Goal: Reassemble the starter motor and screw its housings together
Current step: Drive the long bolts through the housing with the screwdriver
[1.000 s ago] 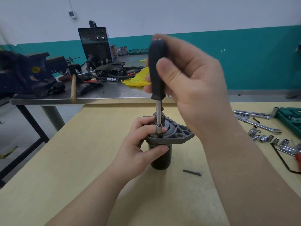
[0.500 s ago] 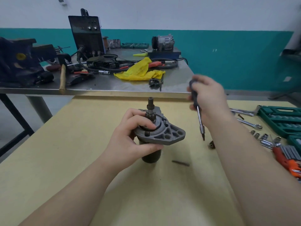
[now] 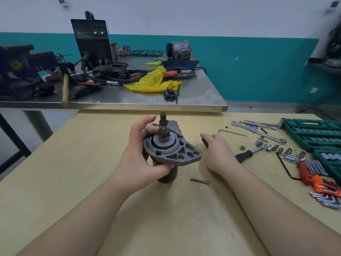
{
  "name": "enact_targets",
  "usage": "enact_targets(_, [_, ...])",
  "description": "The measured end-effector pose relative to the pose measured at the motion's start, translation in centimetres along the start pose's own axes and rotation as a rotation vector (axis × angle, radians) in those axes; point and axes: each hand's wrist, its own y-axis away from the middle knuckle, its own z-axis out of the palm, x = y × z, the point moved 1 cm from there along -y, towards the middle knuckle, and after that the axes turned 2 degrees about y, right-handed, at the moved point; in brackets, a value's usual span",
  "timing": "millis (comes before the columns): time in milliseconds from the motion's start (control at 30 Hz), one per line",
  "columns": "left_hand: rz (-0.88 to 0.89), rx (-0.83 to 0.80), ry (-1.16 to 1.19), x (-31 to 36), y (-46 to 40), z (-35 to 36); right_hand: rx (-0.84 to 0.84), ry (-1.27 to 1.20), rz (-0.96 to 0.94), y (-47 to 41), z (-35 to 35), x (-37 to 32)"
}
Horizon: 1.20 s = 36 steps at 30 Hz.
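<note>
The left hand (image 3: 137,157) grips one grey cast-metal starter motor (image 3: 168,150) standing upright on the yellow table (image 3: 73,182). The right hand (image 3: 218,151) holds a black-handled screwdriver (image 3: 204,142). One loose dark bolt (image 3: 199,181) lies near; two green socket cases (image 3: 313,134) stand right.

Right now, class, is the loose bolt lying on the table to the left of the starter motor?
No, the loose bolt lies right of the starter motor.

My left hand (image 3: 137,159) is gripping the upright starter motor (image 3: 170,149); my right hand (image 3: 219,153) is resting on the screwdriver (image 3: 205,142) on the surface (image 3: 92,172).
</note>
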Motion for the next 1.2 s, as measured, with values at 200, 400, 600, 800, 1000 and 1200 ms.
enact_targets(200, [-0.031, -0.026, 0.013, 0.2, -0.2, -0.2, -0.016, -0.43, -0.262, 2.2, -2.0, -2.2])
enact_targets(400, [-0.102, -0.11, 0.082, -0.1, -0.6, -1.5, -0.479, -0.944, -0.446, 4.7, -1.8, -4.3])
enact_targets(600, [-0.226, -0.149, 0.275, -1.5, -0.9, -3.2, -0.309, -0.958, -0.367, 4.4, -0.8, -4.4])
enact_targets(800, [-0.309, -0.087, 0.228, -3.3, -0.5, -2.3, -0.183, -0.93, -0.3, 4.6, 0.0, -5.2])
enact_targets(1000, [-0.354, 0.117, 0.308, -4.2, -0.1, -1.9, -0.15, -0.898, -0.24, 4.5, -0.1, -6.9])
enact_targets(1200, [-0.372, 0.139, 0.338, -4.6, 0.0, -1.6, -0.118, -0.857, -0.24, 4.7, -0.1, -6.7])
